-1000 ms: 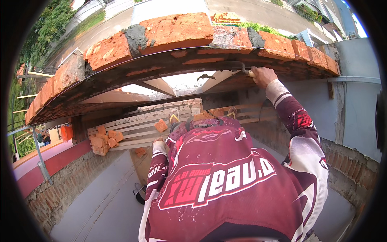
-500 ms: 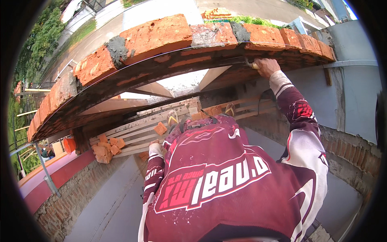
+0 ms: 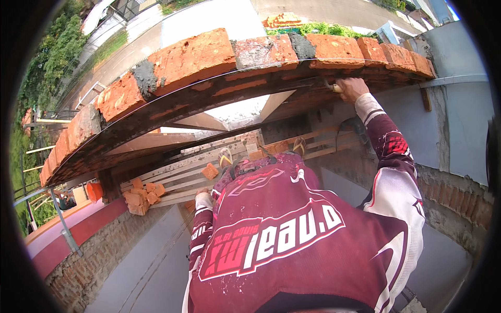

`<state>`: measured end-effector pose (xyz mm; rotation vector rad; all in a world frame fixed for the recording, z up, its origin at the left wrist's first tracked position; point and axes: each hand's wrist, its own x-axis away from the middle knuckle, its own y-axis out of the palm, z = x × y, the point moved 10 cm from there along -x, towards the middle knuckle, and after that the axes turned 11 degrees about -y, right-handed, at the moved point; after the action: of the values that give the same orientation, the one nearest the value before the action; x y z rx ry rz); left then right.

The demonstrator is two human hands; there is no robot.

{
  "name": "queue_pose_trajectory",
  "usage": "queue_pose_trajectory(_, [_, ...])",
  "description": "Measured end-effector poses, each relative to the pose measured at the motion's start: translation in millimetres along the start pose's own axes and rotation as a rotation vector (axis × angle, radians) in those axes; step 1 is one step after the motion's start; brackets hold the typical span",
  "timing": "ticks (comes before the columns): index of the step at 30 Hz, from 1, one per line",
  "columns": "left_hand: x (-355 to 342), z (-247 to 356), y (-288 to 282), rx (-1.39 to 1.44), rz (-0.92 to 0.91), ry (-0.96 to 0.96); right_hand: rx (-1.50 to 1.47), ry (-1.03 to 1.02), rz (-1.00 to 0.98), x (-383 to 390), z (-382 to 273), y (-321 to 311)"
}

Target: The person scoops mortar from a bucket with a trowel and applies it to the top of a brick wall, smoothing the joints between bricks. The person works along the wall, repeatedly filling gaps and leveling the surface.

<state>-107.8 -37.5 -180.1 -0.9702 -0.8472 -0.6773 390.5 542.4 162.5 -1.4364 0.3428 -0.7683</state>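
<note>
My right hand (image 3: pixel 353 89) grips the pale handle of a trowel (image 3: pixel 327 84), its metal end against the dark mortar under a curved row of red bricks (image 3: pixel 193 55) with grey mortar (image 3: pixel 302 46) in some joints. A thin string (image 3: pixel 240 61) runs along the bricks. My left hand (image 3: pixel 202 192) is low beside my hip at the wooden planks (image 3: pixel 182 161); its fingers are mostly hidden, so I cannot tell what it holds. My feet in sandals (image 3: pixel 225 156) show on the planks beyond my maroon jersey, with a loose brick piece (image 3: pixel 210 171) nearby.
A pile of broken bricks (image 3: pixel 140 198) lies at the planks' left end, near an orange bucket (image 3: pixel 94 192) and a metal post (image 3: pixel 65 224). A bluish-grey wall (image 3: pixel 456 135) stands at right. Beyond the bricks are a street and greenery; a small, unclear figure of a person (image 3: pixel 67 201) shows far left.
My right hand and the trowel have moved slightly right along the underside of the bricks. The mortar lump visible near the trowel a second ago no longer shows. The view has shifted a little.
</note>
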Motion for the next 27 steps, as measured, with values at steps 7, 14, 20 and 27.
queue_pose_trajectory(7, [3.2,10.6,21.0,-0.958,0.071,0.450,0.002,0.067,-0.042,9.2,2.6,5.2])
queue_pose_trajectory(14, [-7.3,26.5,15.3,-0.098,-0.106,0.149,-0.105,0.044,-0.065,2.8,-8.4,9.6])
queue_pose_trajectory(20, [8.2,33.1,8.1,0.033,-0.018,-0.027,-0.093,0.055,-0.111,0.9,-26.2,9.5])
queue_pose_trajectory(27, [3.7,27.8,8.6,-0.135,0.064,0.111,-0.103,0.082,-0.070,-11.0,-37.7,5.9])
